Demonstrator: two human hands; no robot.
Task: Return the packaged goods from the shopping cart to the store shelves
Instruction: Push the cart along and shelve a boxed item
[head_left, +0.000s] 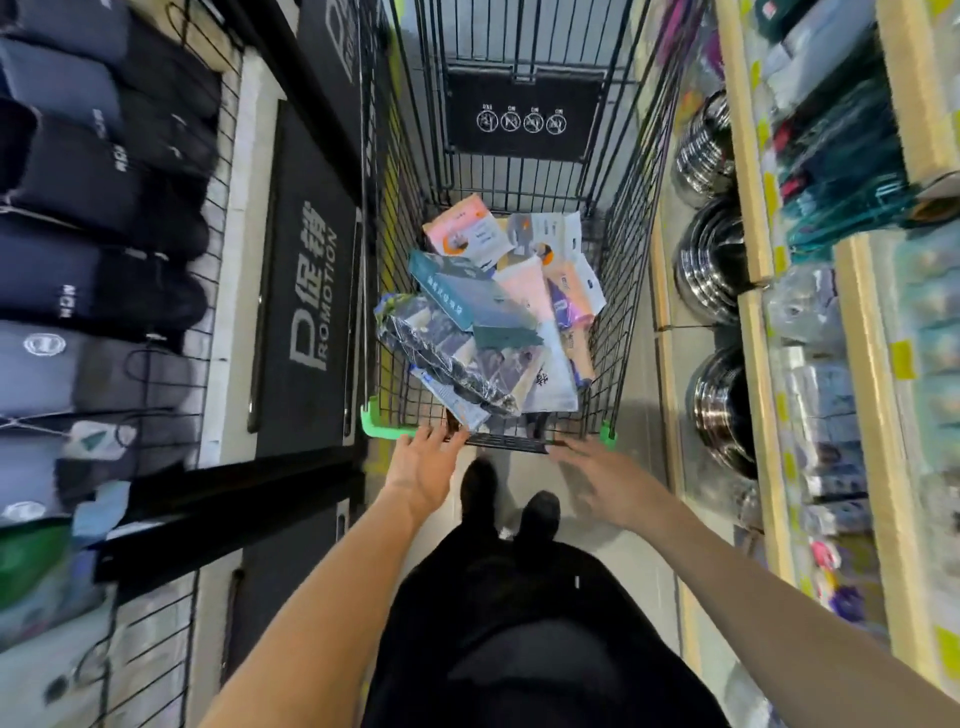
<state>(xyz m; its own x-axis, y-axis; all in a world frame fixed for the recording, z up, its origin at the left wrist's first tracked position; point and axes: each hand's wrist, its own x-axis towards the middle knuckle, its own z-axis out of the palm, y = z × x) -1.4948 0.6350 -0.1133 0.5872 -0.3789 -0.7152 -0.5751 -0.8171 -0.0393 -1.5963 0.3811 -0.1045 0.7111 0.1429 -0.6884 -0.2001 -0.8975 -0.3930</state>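
Left hand spread flat, fingers loose, tips at the cart handle, gripping nothing. Right hand blurred, fingers extended and open, just short of the same handle, holding nothing. Beyond the handle, inside the shopping cart: heaped packaged goods, a teal box on top, a dark plastic-wrapped pack nearest the handle. Right of the cart, store shelves with stacked steel bowls. Left of the cart, black promotion sign and hanging dark socks.
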